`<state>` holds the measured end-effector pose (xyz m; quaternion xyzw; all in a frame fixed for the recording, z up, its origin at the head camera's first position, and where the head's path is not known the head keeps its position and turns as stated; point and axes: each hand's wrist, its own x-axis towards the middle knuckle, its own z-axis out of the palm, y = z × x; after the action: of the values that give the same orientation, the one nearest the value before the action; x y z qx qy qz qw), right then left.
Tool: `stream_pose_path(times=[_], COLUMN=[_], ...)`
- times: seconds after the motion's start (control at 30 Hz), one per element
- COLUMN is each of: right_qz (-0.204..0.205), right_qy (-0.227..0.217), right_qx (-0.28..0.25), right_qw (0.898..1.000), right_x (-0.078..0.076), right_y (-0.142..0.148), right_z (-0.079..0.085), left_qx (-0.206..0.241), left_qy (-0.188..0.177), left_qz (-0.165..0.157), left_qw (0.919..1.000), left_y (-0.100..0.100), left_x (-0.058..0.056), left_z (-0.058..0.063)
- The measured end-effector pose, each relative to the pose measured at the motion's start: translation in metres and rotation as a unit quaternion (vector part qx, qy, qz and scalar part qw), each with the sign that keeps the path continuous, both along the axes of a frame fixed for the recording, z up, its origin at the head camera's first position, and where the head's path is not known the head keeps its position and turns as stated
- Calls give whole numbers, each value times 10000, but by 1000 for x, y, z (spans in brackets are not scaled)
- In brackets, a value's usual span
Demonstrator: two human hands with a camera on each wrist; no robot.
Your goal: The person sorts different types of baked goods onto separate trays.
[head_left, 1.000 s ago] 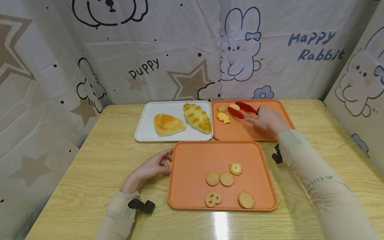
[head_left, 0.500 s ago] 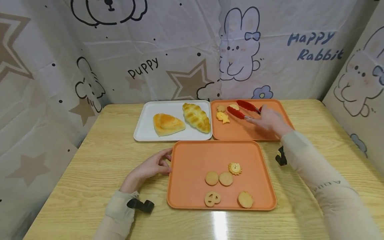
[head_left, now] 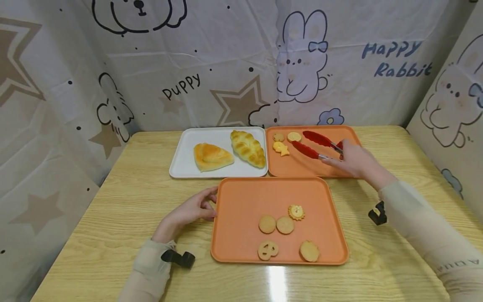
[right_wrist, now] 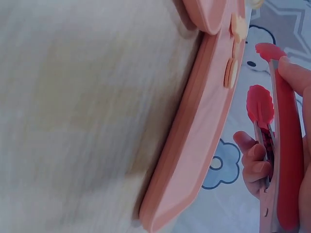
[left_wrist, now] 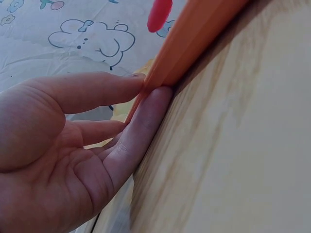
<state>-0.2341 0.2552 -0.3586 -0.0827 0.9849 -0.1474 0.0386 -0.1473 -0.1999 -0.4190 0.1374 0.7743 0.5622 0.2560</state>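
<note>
In the head view, my right hand (head_left: 351,158) grips a pair of red-tipped metal tongs (head_left: 306,149) over the back orange tray (head_left: 290,167). The tong tips are spread apart with nothing between them, just right of a round cracker (head_left: 294,136). Beside that cracker lie a small round cookie (head_left: 278,137) and yellow shaped cookies (head_left: 281,148). My left hand (head_left: 192,207) holds the left edge of the front orange tray (head_left: 237,201), thumb and fingertips at its rim in the left wrist view. The right wrist view shows fingers wrapped round the tongs' red handle (right_wrist: 287,160).
The front tray bears a pretzel-shaped cookie (head_left: 268,251), a scalloped cookie (head_left: 296,212) and several round ones. A white tray (head_left: 181,163) at the back left holds a wedge-shaped bread (head_left: 212,157) and a braided bread (head_left: 247,148). A patterned cloth (head_left: 234,54) rises behind the wooden table (head_left: 124,188).
My right hand has drawn the tongs right and slightly toward me, away from the round cracker, which now shows fully. My left hand keeps its place at the front tray.
</note>
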Motion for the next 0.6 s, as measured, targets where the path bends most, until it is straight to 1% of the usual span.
stream_pose_path(times=[0.2,0.43,0.6], right_qz=[221,385,433], right_qy=[124,294,218], right_qx=[-13,35,44], right_qw=[9997,9988,9988], right_x=[27,53,68], right_y=[7,12,12], right_z=[4,5,6], left_qx=[-37,2,28], left_qy=[16,10,-13], left_qz=[-37,-38,-29], left_qw=[10000,10000,10000], left_y=[0,0,0], left_x=[0,1,0], left_z=[0,0,0])
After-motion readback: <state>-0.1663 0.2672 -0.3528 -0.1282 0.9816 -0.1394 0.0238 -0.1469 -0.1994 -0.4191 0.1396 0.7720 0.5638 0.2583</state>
